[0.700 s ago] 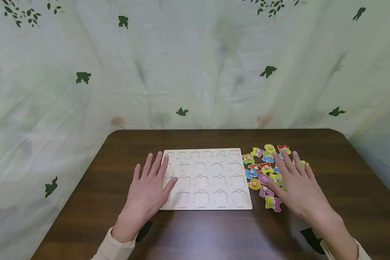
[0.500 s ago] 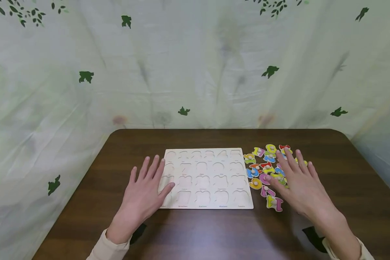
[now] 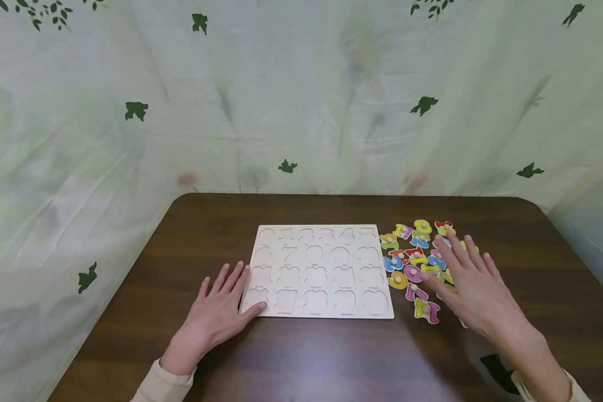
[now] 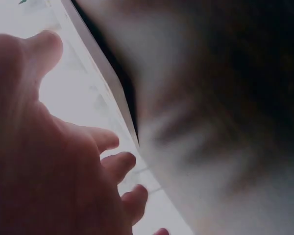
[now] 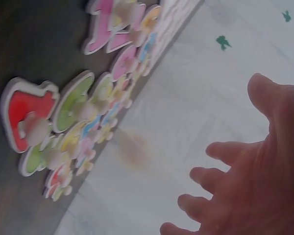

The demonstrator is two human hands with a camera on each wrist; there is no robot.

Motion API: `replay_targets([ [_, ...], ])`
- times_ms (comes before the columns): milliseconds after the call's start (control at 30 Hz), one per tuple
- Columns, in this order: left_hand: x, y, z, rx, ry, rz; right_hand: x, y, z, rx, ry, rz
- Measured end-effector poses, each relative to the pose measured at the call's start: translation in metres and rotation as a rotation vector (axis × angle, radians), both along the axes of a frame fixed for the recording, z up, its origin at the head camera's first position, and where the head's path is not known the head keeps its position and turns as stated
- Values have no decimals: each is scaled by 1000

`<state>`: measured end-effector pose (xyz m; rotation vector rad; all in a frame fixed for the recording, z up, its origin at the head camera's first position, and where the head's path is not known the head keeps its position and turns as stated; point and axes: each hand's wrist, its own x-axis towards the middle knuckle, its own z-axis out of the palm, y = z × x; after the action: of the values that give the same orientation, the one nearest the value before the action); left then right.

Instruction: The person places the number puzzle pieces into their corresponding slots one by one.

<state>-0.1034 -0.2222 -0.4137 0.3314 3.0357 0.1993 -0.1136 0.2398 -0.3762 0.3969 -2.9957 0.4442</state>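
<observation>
A white puzzle board point(image 3: 328, 257) with rows of shallow number-shaped recesses lies flat on the table. My left hand point(image 3: 211, 321) is at its near left corner, fingers spread, thumb over the edge; I cannot tell whether it touches. Its extended fingers point(image 4: 108, 138) also show in the left wrist view. Right of the board lies a cluster of colourful number puzzle pieces point(image 3: 413, 273) with knobs. My right hand point(image 3: 477, 293) hovers over that cluster, fingers spread, holding nothing, and hides some pieces. The right wrist view shows a red-topped piece point(image 5: 24, 120) below this hand point(image 5: 255, 181).
The dark wooden table point(image 3: 321, 357) has rounded far corners. A pale curtain point(image 3: 301, 100) with green leaf and bird-like prints hangs behind it. One yellow and pink piece point(image 3: 426, 310) lies nearest the front of the cluster.
My left hand has moved back toward me and left, from over the board's left part to its near left corner. The right hand has shifted slightly right. Board and visible pieces stay put.
</observation>
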Motion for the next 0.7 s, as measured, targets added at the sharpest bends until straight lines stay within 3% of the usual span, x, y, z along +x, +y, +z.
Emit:
replay_targets([
  [233,-2,-1,-1,41,-101,18,-1,10,-5,-12,-38,3],
  [400,-3,-2,-2,43,-133,31,-4,18,-9,-4,-42,29],
  [700,-4,-1,0,44,-151,31,-17,36,-19,-123,83,231],
])
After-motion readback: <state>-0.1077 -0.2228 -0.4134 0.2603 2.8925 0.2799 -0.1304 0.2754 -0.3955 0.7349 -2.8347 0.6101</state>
